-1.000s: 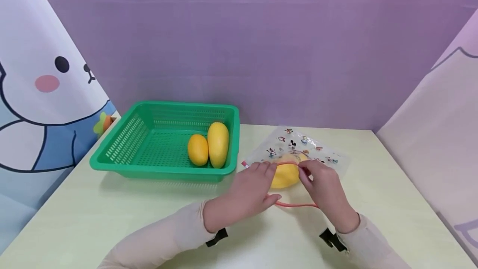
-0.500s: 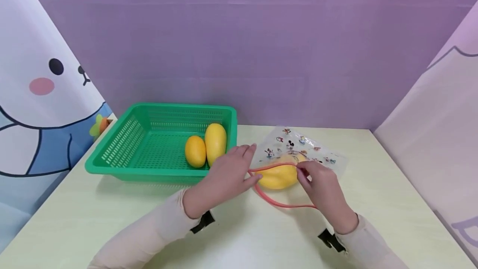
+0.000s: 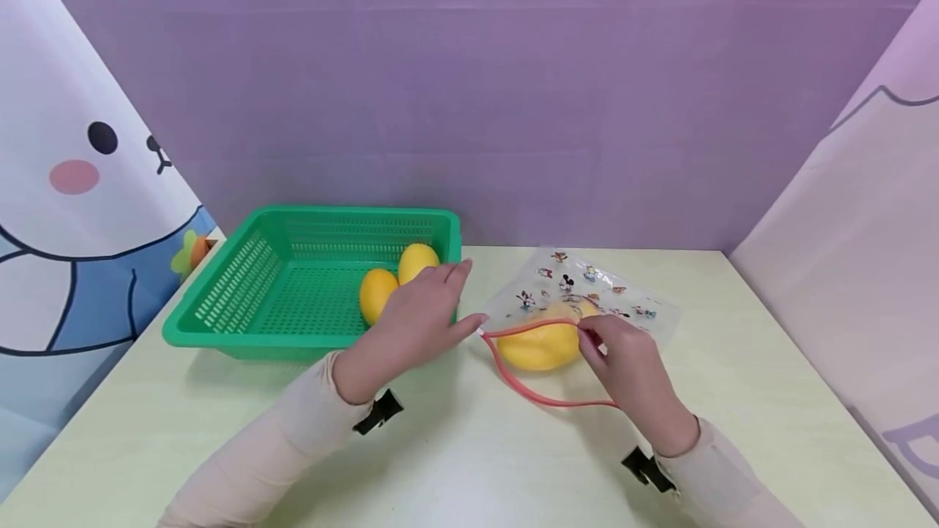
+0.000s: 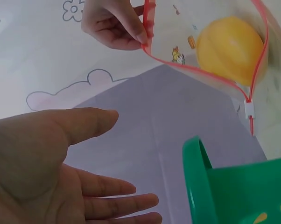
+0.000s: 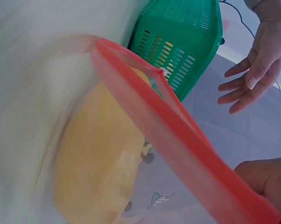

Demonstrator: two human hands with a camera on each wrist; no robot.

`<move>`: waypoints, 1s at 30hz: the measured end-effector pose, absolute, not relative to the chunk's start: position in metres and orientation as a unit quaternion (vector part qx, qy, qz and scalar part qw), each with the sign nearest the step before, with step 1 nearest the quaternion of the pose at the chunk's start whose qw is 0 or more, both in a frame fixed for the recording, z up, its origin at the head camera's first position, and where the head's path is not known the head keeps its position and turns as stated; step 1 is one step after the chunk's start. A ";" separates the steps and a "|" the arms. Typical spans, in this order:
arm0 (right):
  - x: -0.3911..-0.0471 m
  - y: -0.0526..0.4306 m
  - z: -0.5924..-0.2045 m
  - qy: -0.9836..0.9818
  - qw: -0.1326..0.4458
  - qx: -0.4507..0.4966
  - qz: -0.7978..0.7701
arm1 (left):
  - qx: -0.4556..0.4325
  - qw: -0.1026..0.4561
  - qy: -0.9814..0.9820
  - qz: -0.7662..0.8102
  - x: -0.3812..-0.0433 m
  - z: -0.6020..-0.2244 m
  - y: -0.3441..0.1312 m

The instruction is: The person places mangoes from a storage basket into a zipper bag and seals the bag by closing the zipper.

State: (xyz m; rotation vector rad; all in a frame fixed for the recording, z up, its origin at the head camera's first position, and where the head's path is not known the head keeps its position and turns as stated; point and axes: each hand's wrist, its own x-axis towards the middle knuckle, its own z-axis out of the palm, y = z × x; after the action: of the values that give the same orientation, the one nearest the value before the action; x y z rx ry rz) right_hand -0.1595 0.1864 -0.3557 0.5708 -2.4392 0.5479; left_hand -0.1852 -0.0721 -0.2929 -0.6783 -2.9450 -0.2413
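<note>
A clear zip bag [image 3: 544, 288] with cartoon prints lies on the table, its red-edged mouth spread wide. Inside it is a large yellow fruit [image 3: 539, 347], smooth and rounded, perhaps a mango. My right hand [image 3: 637, 365] pinches the red edge of the bag's mouth between thumb and fingers. At the mouth's left corner sits a white slider [image 4: 249, 109]. My left hand [image 3: 414, 318] holds nothing; its fingers are straight and its thumb spread. In the head view it overlaps the green basket's right front corner, partly hiding a yellow fruit [image 3: 418, 260].
The green plastic basket [image 3: 264, 340] stands left of the bag, with an orange-yellow oval fruit [image 3: 377, 294] beside the longer one. A purple backdrop [image 3: 469, 104] rises behind the table [image 3: 469, 463], and printed cloth panels flank both sides.
My left hand has left the bag's red edge and moved left towards the basket, exposing the mouth's left corner. My right hand keeps its pinch, almost unmoved.
</note>
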 end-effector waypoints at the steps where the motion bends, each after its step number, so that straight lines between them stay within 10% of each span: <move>1: -0.159 0.186 -0.356 -0.913 0.283 0.213 0.205 | -0.222 0.053 -0.970 -0.081 -0.186 -0.293 -0.073; 30: -0.158 0.185 -0.355 -0.916 0.273 0.209 0.207 | -0.185 0.018 -0.977 -0.107 -0.210 -0.283 -0.101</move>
State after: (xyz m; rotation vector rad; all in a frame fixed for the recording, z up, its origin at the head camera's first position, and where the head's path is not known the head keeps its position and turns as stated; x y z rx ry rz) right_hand -0.1585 0.1849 -0.3552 0.5629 -2.4639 0.5568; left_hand -0.2097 -0.1009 -0.2833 -0.5750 -3.0336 -0.3324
